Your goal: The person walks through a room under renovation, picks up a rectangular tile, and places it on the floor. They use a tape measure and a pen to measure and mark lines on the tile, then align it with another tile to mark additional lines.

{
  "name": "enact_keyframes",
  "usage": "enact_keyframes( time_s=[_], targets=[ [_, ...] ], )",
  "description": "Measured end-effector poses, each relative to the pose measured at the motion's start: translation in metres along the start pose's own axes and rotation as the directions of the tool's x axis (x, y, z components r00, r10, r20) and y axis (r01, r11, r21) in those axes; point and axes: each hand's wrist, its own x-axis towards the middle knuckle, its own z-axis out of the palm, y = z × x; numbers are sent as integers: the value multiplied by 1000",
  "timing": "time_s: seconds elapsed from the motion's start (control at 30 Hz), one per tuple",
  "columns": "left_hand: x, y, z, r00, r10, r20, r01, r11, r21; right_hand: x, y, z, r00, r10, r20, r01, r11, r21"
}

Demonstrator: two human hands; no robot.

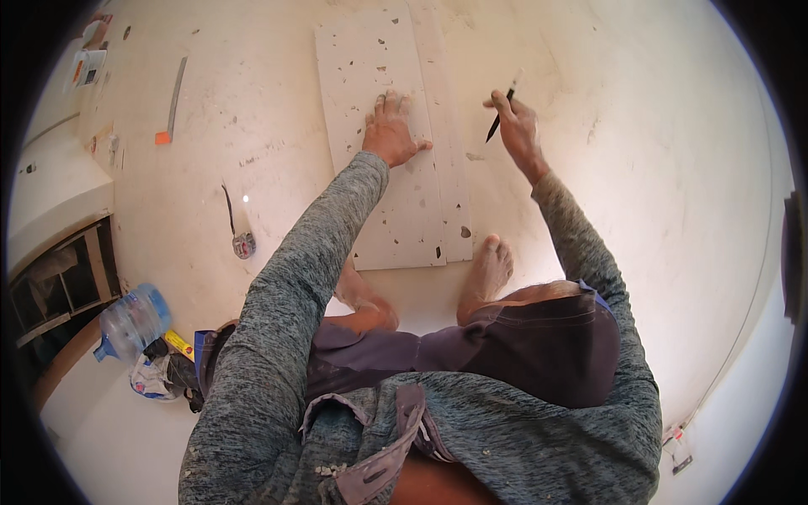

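Observation:
A long white board (370,202) with scattered dark chips lies on the floor between my feet and beyond them. My left hand (391,135) rests flat on its upper part, fingers spread and thumb out toward its right edge. Along that edge runs a second pale board (453,198), partly covered by the first. My right hand (518,126) is to the right of both boards, closed around a slim black pen (495,126) with a pale upper end. The pen's dark tip points down and toward me; whether it touches the floor I cannot tell.
Left on the floor are a tape measure (243,245) with a dark strap and a thin grey strip (178,97) with an orange end. A large blue water bottle (135,324) lies beside a crumpled bag (154,377). My bare right foot (486,273) stands close to the boards' near end.

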Motion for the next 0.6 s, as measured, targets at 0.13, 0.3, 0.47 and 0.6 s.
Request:
enact_keyframes(
  time_s=[0.13, 0.3, 0.47, 0.6],
  targets=[
    [-2, 5, -4, 1000, -19, 20, 19, 1000, -20, 79, -25, 11, 988, -152, 35, 152, 988, 23],
    [-4, 7, -7, 1000, -18, 17, 19, 997, -76, 155, -52, 52, 941, -328, -79, 330, 944, 13],
    [-5, 8, -12, 998, -22, 53, 26, 996, -81, 198, -58, 89, 963, -265, -53, 266, 964, 9],
    [-4, 6, -9, 998, -29, 54, 34, 996, -85, 215, -60, 105, 965, -257, -59, 256, 966, -27]
  ],
)
